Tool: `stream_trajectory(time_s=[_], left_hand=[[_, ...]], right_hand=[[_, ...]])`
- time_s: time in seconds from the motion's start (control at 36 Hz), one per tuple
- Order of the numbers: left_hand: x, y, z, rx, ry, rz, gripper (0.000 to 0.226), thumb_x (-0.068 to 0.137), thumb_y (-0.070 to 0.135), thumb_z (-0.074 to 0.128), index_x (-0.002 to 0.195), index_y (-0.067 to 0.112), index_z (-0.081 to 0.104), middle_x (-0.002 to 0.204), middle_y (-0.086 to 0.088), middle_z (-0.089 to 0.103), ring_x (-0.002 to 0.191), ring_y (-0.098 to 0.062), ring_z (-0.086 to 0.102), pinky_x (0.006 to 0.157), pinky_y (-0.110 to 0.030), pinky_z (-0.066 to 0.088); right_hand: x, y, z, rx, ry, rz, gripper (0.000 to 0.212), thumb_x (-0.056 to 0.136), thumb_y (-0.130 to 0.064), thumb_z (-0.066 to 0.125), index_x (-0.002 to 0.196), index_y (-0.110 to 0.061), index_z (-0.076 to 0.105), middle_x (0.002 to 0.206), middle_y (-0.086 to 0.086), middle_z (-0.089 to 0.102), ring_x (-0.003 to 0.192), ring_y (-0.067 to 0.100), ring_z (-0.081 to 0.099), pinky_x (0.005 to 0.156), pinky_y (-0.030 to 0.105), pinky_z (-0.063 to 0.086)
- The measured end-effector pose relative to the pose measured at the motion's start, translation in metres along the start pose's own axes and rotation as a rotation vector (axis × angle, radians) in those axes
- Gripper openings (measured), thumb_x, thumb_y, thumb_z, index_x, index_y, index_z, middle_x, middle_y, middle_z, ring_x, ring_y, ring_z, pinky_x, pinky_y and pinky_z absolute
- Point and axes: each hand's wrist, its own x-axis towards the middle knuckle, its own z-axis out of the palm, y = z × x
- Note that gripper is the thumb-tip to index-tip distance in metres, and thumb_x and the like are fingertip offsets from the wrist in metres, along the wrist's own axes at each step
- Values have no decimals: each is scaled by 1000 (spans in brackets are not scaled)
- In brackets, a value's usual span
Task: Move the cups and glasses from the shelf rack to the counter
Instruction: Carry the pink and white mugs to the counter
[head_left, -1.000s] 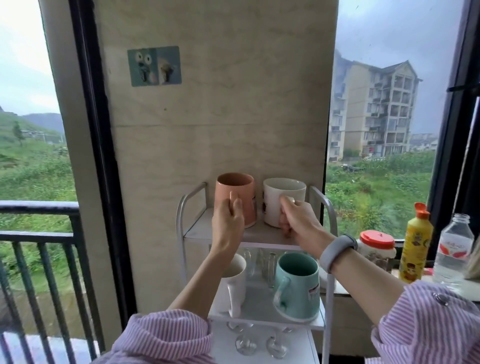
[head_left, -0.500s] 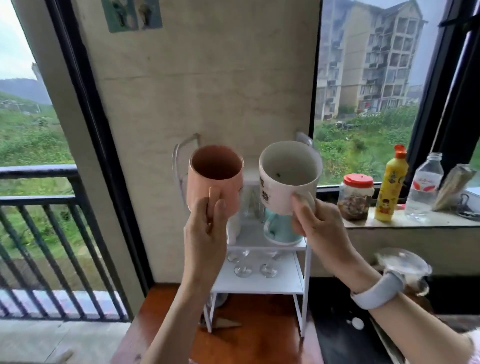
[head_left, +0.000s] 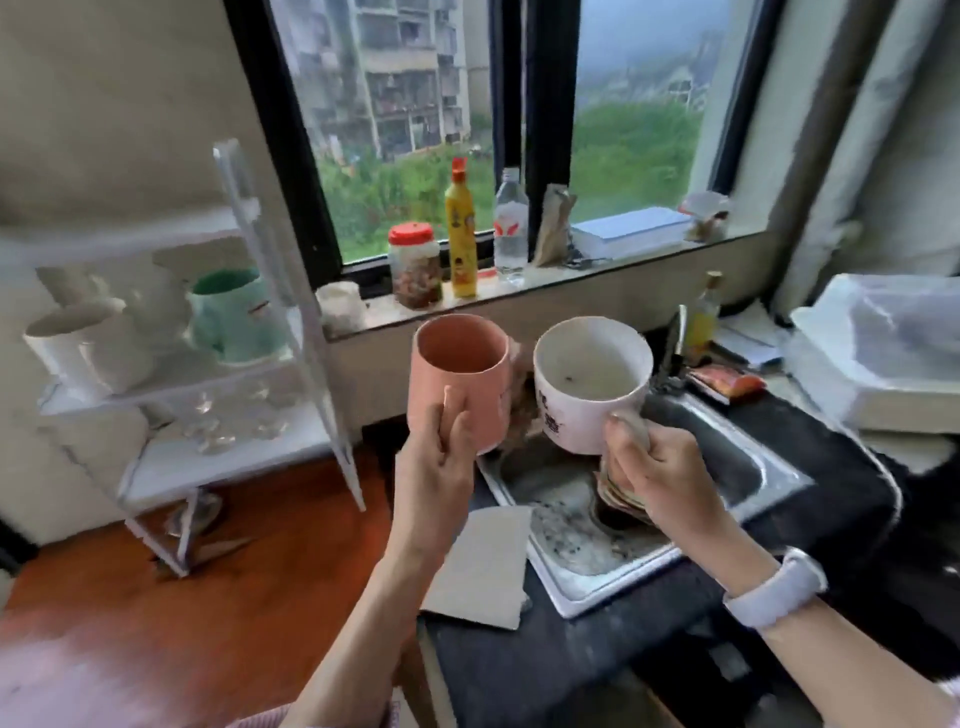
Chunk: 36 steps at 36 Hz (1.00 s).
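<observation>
Left hand (head_left: 436, 467) closed on pink mug (head_left: 460, 382) handle, right hand (head_left: 660, 470) closed on white mug (head_left: 589, 387) handle, both held over sink (head_left: 769, 467). Ceramic looks rigid, breakable, moderate weight; handles are the sensible hold. Farther left, shelf rack (head_left: 291, 291) holds teal mug (head_left: 236, 317).

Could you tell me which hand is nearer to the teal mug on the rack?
Left. The left hand holds the pink mug just right of the teal mug; the right hand is farther right.

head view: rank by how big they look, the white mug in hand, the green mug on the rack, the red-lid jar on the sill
1. white mug, though it is nearest the camera
2. green mug
3. red-lid jar, farthest back, so true size is unsure
</observation>
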Motion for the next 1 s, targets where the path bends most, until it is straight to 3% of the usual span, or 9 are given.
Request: stream_trajectory(time_s=[0.08, 0.19, 0.31, 0.42, 0.5, 0.58, 0.67, 0.81, 1.0], left_hand=[[-25, 21, 72, -46, -118, -2, 18, 95, 21, 46, 102, 7, 56, 87, 0, 62, 74, 0, 54, 66, -21, 44], [-58, 55, 164, -92, -274, 68, 12, 94, 17, 48, 82, 14, 48, 65, 10, 48, 58, 0, 42, 54, -11, 35], [-84, 95, 247, -190, -477, 147, 9, 95, 14, 47, 86, 12, 50, 72, 7, 47, 60, 7, 43, 58, -19, 31], [-110, 126, 324, -245, -599, 186, 16, 94, 19, 47, 82, 9, 49, 66, -2, 54, 64, -18, 49, 59, -30, 32], [-133, 151, 378, -308, -715, 212, 19, 94, 24, 46, 82, 10, 48, 59, 11, 44, 55, -1, 47, 50, -18, 29], [-153, 172, 431, -399, -848, 201, 26, 95, 32, 43, 89, 8, 51, 62, 11, 50, 57, 1, 48, 50, -14, 34], [-172, 192, 484, -418, -933, 209, 31, 95, 35, 42, 79, 9, 47, 59, 9, 49, 54, -4, 45, 48, -17, 32], [-194, 225, 576, -482, -1076, 204, 35, 96, 34, 41, 78, 5, 48, 61, 5, 52, 58, -14, 47, 52, -24, 36], [-204, 272, 711, -523, -1190, 212, 38, 97, 34, 39, 78, 0, 45, 68, -6, 56, 69, -29, 53, 59, -36, 42]], right_hand=[[-31, 13, -74, -118, 120, 39, 52, 87, -28, 50, 38, -22, 33, 37, -9, 33, 37, 7, 30, 44, 23, 27], [-77, 19, -161, -195, 291, 133, 54, 87, -44, 49, 43, -19, 32, 42, -1, 33, 38, 5, 29, 43, 17, 24], [-119, 26, -238, -312, 462, 186, 51, 88, -40, 45, 43, -18, 32, 37, -11, 35, 35, 4, 32, 40, 13, 24], [-158, 37, -306, -397, 642, 274, 51, 93, -23, 47, 43, -18, 35, 40, -4, 37, 35, 4, 35, 41, 15, 25], [-187, 47, -354, -437, 776, 342, 53, 93, -20, 48, 42, -21, 33, 35, -10, 35, 34, 3, 31, 40, 14, 25], [-211, 56, -398, -456, 903, 423, 56, 93, -22, 49, 39, -23, 32, 30, -8, 36, 37, 7, 32, 48, 23, 33], [-231, 65, -441, -420, 1014, 479, 54, 93, -24, 50, 41, -20, 36, 34, -8, 39, 44, 13, 36, 54, 33, 42], [-240, 86, -517, -478, 1157, 535, 54, 94, -23, 47, 41, -21, 36, 30, -8, 40, 32, 2, 36, 39, 12, 31], [-217, 117, -635, -451, 1298, 620, 49, 93, -22, 47, 45, -18, 39, 43, -3, 42, 42, 9, 38, 50, 28, 31]])
